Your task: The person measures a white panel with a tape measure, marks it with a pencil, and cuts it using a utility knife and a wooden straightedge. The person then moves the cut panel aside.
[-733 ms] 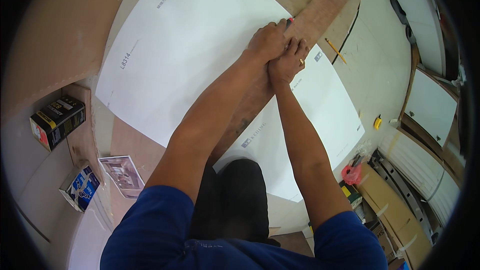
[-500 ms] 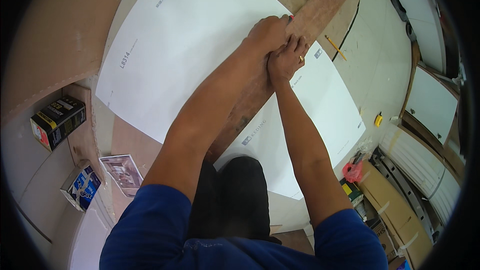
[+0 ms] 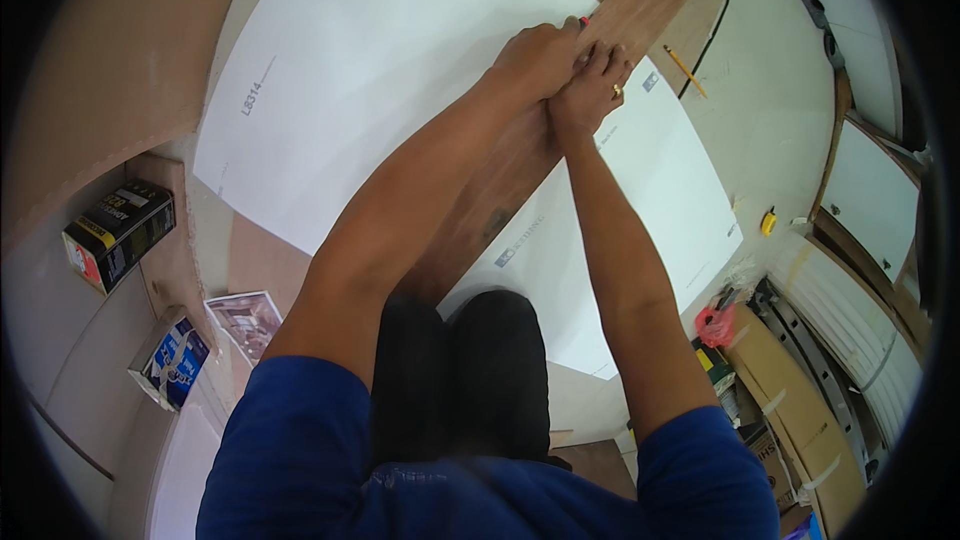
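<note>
A large white sheet with small grey print lies flat below me. Across it runs a long reddish-brown wooden board, slanting from near my knees to the far right. My left hand is closed at the board's left edge around a small tool with a red part; the rest of the tool is hidden in the fist. Just right of it, my right hand presses on the board, fingers apart and stretched over it, a ring on one finger.
A yellow pencil and a yellow tape measure lie to the right. Cartons, a pink plastic bag and white panels crowd the right side. At left stand a black can and a blue-and-white box.
The whole view has shifted a little. Against the sheet, my left hand has slid slightly toward me along the board's edge. My right hand stays in place on the board.
</note>
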Available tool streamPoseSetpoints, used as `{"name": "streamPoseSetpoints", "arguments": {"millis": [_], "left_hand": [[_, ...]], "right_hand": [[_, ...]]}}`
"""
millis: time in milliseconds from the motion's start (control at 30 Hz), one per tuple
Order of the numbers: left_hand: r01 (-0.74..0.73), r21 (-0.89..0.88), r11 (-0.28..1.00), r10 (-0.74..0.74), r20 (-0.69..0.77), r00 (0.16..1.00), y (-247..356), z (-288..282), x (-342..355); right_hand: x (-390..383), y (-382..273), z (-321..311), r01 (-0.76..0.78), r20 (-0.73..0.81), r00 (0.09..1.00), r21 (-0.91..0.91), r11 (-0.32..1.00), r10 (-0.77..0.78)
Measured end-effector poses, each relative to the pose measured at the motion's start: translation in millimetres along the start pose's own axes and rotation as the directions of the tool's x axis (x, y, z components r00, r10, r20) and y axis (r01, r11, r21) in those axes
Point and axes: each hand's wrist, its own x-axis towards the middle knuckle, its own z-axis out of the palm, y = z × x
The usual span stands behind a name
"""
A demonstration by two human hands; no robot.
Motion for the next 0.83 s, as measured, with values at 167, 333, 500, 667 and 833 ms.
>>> {"name": "streamPoseSetpoints", "arguments": {"millis": [167,333,500,667,833], "left_hand": [[0.070,0.010,0.997,-0.070,0.053,0.996,-14.7,1.1,-72.5],[0.147,0.065,0.987,-0.154,0.116,0.981,-30.1,7.7,-159.3],[0.213,0.103,0.971,-0.228,0.160,0.960,-50.1,17.9,-237.2],[0.235,0.084,0.968,-0.246,0.165,0.955,-73.1,24.6,-327.4],[0.252,0.087,0.964,-0.264,0.175,0.949,-94.5,34.9,-405.2]], "right_hand": [[2.5,-3.7,-2.8,-0.006,-0.009,1.000,-0.035,0.999,0.005],[1.6,-3.2,0.3,0.025,-0.058,0.998,-0.049,0.998,-0.028],[2.0,2.2,5.4,0.055,-0.087,0.994,-0.100,0.993,-0.064],[3.1,6.7,10.1,0.111,-0.117,0.986,-0.061,0.992,-0.118],[5.5,9.3,4.7,0.061,0.029,0.998,-0.032,0.998,-0.060]]}}
